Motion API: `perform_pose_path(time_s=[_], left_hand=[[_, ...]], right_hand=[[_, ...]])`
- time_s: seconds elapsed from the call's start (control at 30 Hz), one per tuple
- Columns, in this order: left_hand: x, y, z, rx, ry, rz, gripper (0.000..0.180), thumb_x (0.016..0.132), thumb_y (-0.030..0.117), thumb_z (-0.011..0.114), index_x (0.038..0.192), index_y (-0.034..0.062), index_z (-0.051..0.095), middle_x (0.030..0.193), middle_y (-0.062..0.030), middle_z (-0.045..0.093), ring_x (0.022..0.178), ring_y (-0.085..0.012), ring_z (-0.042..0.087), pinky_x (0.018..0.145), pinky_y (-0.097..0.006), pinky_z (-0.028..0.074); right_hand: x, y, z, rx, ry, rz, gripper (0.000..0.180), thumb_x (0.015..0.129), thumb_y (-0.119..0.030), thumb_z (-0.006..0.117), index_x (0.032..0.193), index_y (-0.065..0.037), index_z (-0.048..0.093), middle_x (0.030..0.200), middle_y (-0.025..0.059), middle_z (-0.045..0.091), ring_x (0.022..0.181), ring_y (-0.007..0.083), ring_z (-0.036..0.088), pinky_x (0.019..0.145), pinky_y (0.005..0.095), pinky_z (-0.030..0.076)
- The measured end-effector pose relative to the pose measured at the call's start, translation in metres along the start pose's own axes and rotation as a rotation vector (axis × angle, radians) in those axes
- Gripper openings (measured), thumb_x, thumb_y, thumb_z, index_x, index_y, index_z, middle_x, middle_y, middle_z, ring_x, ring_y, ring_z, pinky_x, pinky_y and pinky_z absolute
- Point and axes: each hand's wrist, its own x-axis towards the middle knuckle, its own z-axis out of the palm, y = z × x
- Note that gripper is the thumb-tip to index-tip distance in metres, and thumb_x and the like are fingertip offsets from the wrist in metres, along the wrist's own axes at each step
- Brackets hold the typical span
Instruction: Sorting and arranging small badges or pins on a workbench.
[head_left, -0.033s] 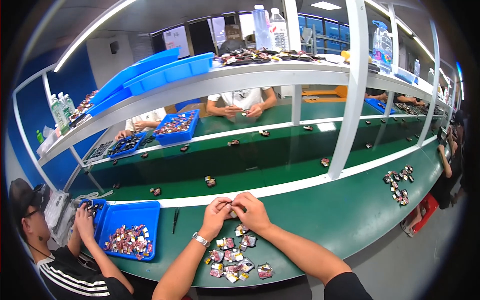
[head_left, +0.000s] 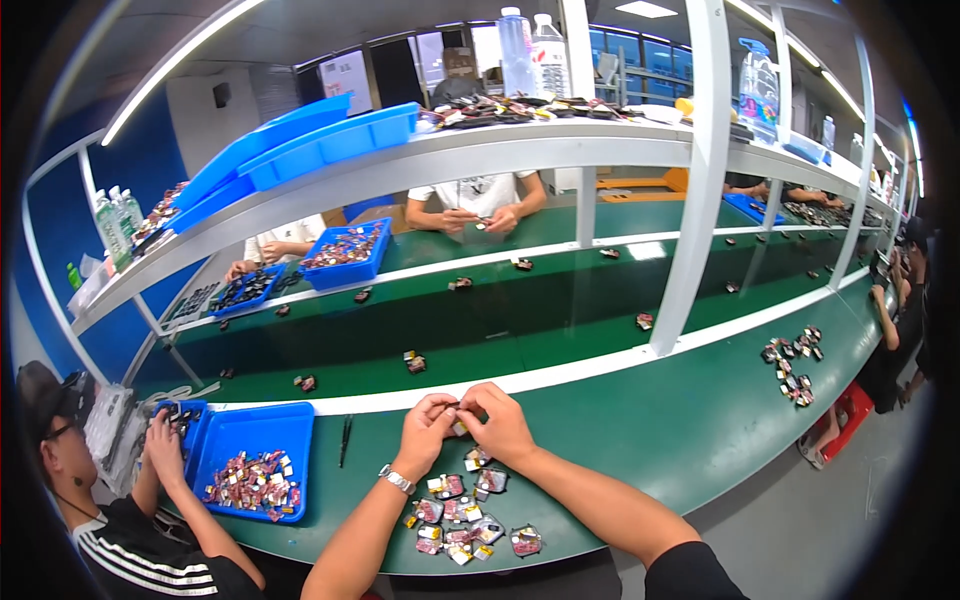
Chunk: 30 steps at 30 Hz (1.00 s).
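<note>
My left hand (head_left: 429,430) and my right hand (head_left: 499,425) meet above the green table, fingertips pinched together. Between them is a small electronic assembly (head_left: 460,428); only a pale yellowish bit shows and the fingers cover the rest. Just below my hands lies a loose group of similar assemblies (head_left: 461,510), with red-brown boards, white and yellow parts and some dark or clear casings. One assembly (head_left: 526,540) sits a little apart at the group's right. Left of my left wrist lie dark tweezers (head_left: 345,440).
A blue tray (head_left: 304,450) of small boards stands at left, beside a co-worker (head_left: 120,520) handling black parts. The green conveyor (head_left: 520,345) ahead carries scattered assemblies. A white post (head_left: 690,250) and overhead shelf (head_left: 520,150) rise beyond it. More assemblies (head_left: 793,365) lie at right.
The whole view has shifted very slightly to the left. My hands keep the same pinched hold, and nothing else has visibly moved.
</note>
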Motion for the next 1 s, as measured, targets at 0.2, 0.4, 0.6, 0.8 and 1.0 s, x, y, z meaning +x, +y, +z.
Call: perform_pose_path(time_s=[0.2,0.4,0.6,0.8,1.0], left_hand=[[0.002,-0.003,-0.001,0.175,0.001,0.029,0.025,0.095,0.004,0.055,0.119,0.0011,0.051,0.113,-0.0112,0.063,0.094,-0.0153,0.064,0.077,-0.029,0.057],[0.003,0.011,0.003,-0.013,0.036,-0.061,0.033,0.098,0.008,0.048,0.129,0.001,0.041,0.128,-0.0214,0.054,0.104,-0.0285,0.064,0.085,-0.038,0.056],[0.003,0.008,0.001,-0.015,0.002,-0.071,0.032,0.096,0.006,0.051,0.126,-0.0043,0.045,0.123,-0.0194,0.058,0.102,-0.0242,0.064,0.085,-0.034,0.056],[-0.003,0.004,-0.005,0.087,-0.033,-0.057,0.03,0.095,0.005,0.051,0.124,-0.0039,0.047,0.119,-0.0194,0.06,0.101,-0.0226,0.064,0.085,-0.033,0.055],[0.001,0.006,0.001,0.087,-0.062,-0.091,0.027,0.094,0.004,0.053,0.12,-0.0031,0.052,0.116,-0.0166,0.062,0.101,-0.0205,0.063,0.085,-0.031,0.054]], right_hand=[[0.008,0.009,-0.002,0.145,-0.034,0.267,0.02,0.079,-0.003,0.069,0.098,-0.001,0.066,0.09,0.0096,0.068,0.074,0.015,0.065,0.068,0.0275,0.054],[0.073,0.079,-0.044,-0.076,0.179,0.628,0.019,0.076,-0.005,0.074,0.093,-0.002,0.067,0.086,0.009,0.07,0.084,0.016,0.068,0.074,0.0297,0.054],[0.094,0.135,-0.098,-0.482,0.181,0.586,0.024,0.076,-0.022,0.074,0.092,-0.005,0.07,0.086,0.0102,0.07,0.081,0.0255,0.067,0.077,0.0354,0.053],[0.111,0.177,-0.187,-1.617,0.282,0.687,0.032,0.083,-0.024,0.059,0.109,-0.006,0.065,0.11,0.0144,0.058,0.103,0.0378,0.053,0.088,0.0474,0.045],[0.103,0.244,-0.227,-1.624,0.162,0.873,0.035,0.088,-0.02,0.054,0.114,0.002,0.062,0.111,0.0228,0.058,0.111,0.0426,0.051,0.091,0.0504,0.044]])
